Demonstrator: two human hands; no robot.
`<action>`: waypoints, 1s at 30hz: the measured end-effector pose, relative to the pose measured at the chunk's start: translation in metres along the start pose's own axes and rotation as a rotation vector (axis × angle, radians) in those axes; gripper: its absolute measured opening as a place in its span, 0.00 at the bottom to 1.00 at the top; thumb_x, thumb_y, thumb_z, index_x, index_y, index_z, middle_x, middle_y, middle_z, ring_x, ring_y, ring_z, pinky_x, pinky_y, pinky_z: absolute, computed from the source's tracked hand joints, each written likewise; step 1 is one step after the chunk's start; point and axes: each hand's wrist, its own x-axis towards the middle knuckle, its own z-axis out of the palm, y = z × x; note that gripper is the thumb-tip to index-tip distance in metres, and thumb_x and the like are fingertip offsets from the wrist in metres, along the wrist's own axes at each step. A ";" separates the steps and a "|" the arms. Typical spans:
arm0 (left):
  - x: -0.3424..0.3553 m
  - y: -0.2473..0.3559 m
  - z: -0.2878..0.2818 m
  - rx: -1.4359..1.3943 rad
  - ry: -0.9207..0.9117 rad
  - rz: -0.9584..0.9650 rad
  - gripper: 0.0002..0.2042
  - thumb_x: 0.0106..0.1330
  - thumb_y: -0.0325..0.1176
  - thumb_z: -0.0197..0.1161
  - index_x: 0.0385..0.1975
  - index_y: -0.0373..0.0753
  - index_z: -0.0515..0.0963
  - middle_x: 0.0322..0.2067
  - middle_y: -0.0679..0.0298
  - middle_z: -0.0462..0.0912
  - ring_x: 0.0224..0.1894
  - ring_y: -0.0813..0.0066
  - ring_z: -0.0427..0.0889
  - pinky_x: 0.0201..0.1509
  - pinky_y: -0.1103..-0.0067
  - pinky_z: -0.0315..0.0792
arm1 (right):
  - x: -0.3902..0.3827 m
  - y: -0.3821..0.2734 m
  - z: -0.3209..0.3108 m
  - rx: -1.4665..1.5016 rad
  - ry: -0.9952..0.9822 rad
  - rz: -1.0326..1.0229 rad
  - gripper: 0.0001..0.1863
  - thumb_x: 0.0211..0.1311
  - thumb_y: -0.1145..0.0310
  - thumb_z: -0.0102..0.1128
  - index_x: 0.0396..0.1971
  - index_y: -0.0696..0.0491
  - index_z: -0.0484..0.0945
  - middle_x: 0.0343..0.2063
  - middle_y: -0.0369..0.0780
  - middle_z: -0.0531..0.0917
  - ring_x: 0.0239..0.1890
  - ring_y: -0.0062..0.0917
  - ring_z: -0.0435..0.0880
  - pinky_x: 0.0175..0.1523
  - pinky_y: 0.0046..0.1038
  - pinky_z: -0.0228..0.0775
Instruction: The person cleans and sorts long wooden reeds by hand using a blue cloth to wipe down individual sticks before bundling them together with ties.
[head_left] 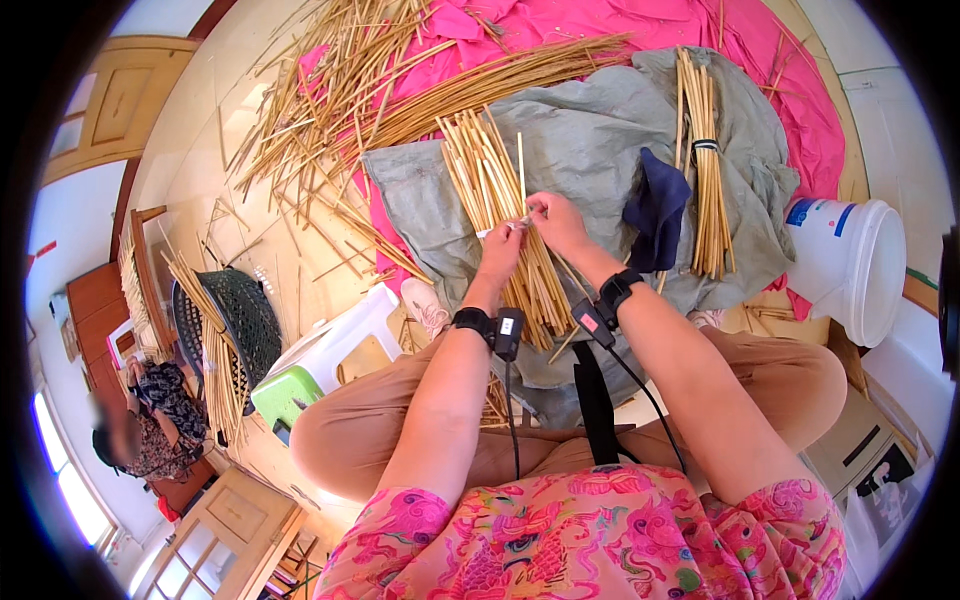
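A bundle of cut straw-coloured stalks (470, 165) lies lengthwise before me on a grey cloth (580, 120). Across its middle runs a thin whitish strip (517, 223). My left hand (502, 248) is closed, its fingers pinching the strip on top of the stalks. Close by on the right, my right hand (560, 224) also pinches the strip, the two sets of fingertips nearly touching. Whether the strip is knotted is too small to tell. Farther right lies a second stalk bundle (712, 200), bound by a dark and white band (706, 144). A dark blue cloth (658, 210) rests beside it.
Loose stalks (330, 100) are heaped at the far left, partly over a pink sheet (560, 18). A white bucket (835, 265) lies tipped on the right. To the left are a white stool (345, 335), a dark green basket (245, 325) with stalks, and another person (160, 420).
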 end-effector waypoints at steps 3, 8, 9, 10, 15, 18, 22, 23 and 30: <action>-0.002 0.011 -0.011 -0.111 -0.075 -0.116 0.11 0.67 0.35 0.48 0.33 0.35 0.74 0.27 0.68 0.75 0.28 0.82 0.71 0.34 0.83 0.67 | -0.002 0.003 -0.002 -0.022 -0.073 -0.102 0.11 0.47 0.72 0.57 0.33 0.54 0.79 0.29 0.43 0.79 0.31 0.35 0.78 0.37 0.30 0.70; 0.003 0.015 -0.009 -0.090 -0.122 -0.143 0.11 0.66 0.36 0.48 0.32 0.37 0.75 0.26 0.70 0.75 0.27 0.83 0.70 0.33 0.86 0.66 | -0.001 0.015 0.000 -0.176 -0.066 -0.260 0.06 0.46 0.72 0.56 0.28 0.54 0.76 0.26 0.44 0.77 0.30 0.39 0.76 0.35 0.34 0.69; 0.002 0.019 -0.008 -0.067 -0.088 -0.155 0.12 0.66 0.37 0.49 0.31 0.36 0.76 0.24 0.69 0.75 0.25 0.82 0.70 0.31 0.85 0.66 | -0.001 0.011 -0.001 -0.186 -0.061 -0.234 0.05 0.47 0.71 0.56 0.26 0.54 0.76 0.26 0.44 0.77 0.31 0.39 0.76 0.34 0.34 0.68; 0.001 0.023 -0.008 -0.042 -0.055 -0.167 0.13 0.65 0.37 0.50 0.29 0.35 0.76 0.23 0.69 0.75 0.23 0.82 0.69 0.30 0.85 0.66 | -0.004 0.007 -0.001 -0.263 -0.035 -0.246 0.04 0.48 0.71 0.55 0.22 0.55 0.74 0.24 0.43 0.76 0.31 0.39 0.76 0.34 0.36 0.68; 0.009 0.024 -0.021 0.031 -0.083 -0.147 0.11 0.60 0.34 0.59 0.27 0.30 0.79 0.26 0.65 0.80 0.27 0.80 0.75 0.32 0.86 0.69 | -0.025 0.005 -0.008 -0.300 -0.129 -0.316 0.07 0.51 0.67 0.52 0.24 0.54 0.76 0.27 0.43 0.77 0.34 0.38 0.76 0.38 0.38 0.69; 0.006 0.039 -0.018 0.520 -0.099 0.003 0.06 0.54 0.29 0.62 0.30 0.38 0.81 0.29 0.61 0.82 0.30 0.74 0.79 0.35 0.83 0.71 | -0.031 0.013 -0.008 -0.230 -0.109 -0.280 0.06 0.51 0.68 0.53 0.25 0.53 0.76 0.28 0.42 0.77 0.34 0.38 0.76 0.38 0.36 0.69; -0.001 0.052 -0.017 1.014 -0.049 0.534 0.03 0.49 0.25 0.59 0.23 0.41 0.77 0.24 0.61 0.76 0.29 0.65 0.77 0.33 0.75 0.72 | -0.021 0.007 -0.004 -0.002 0.023 -0.168 0.05 0.50 0.71 0.53 0.28 0.52 0.76 0.29 0.42 0.78 0.33 0.40 0.76 0.37 0.35 0.69; -0.001 0.054 -0.018 1.086 -0.040 0.676 0.02 0.49 0.25 0.59 0.22 0.40 0.75 0.23 0.62 0.75 0.29 0.65 0.76 0.33 0.74 0.72 | -0.014 0.004 -0.002 0.068 0.059 -0.115 0.06 0.51 0.71 0.52 0.29 0.52 0.76 0.30 0.43 0.78 0.34 0.41 0.76 0.37 0.36 0.69; 0.000 0.062 -0.016 1.292 -0.025 0.931 0.03 0.54 0.30 0.56 0.26 0.41 0.69 0.24 0.62 0.70 0.27 0.63 0.75 0.31 0.72 0.71 | 0.011 0.016 0.018 -0.028 -0.130 -0.176 0.07 0.50 0.70 0.52 0.28 0.56 0.76 0.26 0.47 0.79 0.30 0.44 0.76 0.35 0.36 0.68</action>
